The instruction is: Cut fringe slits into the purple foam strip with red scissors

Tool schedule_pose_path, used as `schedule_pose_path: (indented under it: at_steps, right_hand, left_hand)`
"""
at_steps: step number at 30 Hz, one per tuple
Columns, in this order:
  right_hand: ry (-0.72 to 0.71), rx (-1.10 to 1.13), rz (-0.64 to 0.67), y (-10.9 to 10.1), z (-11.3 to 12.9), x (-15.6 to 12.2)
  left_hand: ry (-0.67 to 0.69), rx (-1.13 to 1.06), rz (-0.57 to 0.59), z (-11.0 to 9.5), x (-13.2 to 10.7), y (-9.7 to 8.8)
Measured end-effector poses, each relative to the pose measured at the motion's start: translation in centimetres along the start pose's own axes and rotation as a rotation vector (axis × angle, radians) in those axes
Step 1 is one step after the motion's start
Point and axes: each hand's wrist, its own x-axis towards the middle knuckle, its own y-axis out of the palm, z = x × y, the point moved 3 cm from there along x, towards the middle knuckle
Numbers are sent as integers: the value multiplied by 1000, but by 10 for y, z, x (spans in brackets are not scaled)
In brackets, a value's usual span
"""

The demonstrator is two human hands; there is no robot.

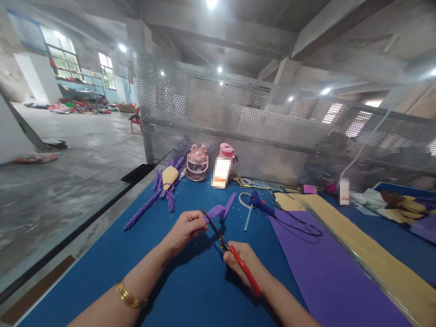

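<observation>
Red-handled scissors (222, 241) are slanting at lower centre, dark blades overlapping the left end of a bending purple strip (218, 211).

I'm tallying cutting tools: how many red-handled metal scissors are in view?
1: red-handled metal scissors, in the right hand, pointed toward the left hand. Others may be hidden.

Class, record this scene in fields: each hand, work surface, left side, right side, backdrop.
Left hand: pinches a purple strip
Right hand: grips red-handled scissors, blades at the strip
Work surface: blue table
Left side: purple stalks, yellow piece on them
Right side: purple sheet
Backdrop: perforated metal screen
</observation>
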Motion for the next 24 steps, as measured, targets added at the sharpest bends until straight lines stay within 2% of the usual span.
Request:
schedule_pose_path:
  at_steps: [9,16,24]
  right_hand:
    - [2,-25,-20,0,-3,1]
    - [9,-85,-44,2,-20,2]
    - [-6,-154,-42,1,-20,1]
  left_hand:
    - [43,119,-16,-1,0,-1]
    - [63,207,-46,-5,-1,-2]
    - [84,248,-81,-7,-1,-2]
